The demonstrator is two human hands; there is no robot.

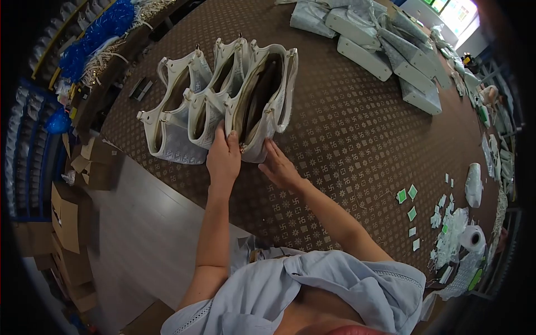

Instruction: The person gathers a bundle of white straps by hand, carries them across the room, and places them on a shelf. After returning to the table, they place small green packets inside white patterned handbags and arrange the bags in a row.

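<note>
Three white handbags stand upright side by side on the brown patterned table, their tops open. My left hand (224,155) is at the near end of the rightmost bag (255,131), thumb over its rim and fingers mostly hidden between it and the middle bag (202,125). The leftmost bag (177,146) stands beyond, touched by neither hand. Against the right side of the rightmost bag rests my right hand (280,166), its fingers extended and partly hidden by the wrist angle. The dark lining of the rightmost bag shows.
Wrapped white bags (385,53) are piled at the table's far right. Green and white cards (412,214), plastic scraps (451,240) and a roll (473,238) lie at the right. Cardboard boxes (70,223) and a blue rack (28,151) stand at the left.
</note>
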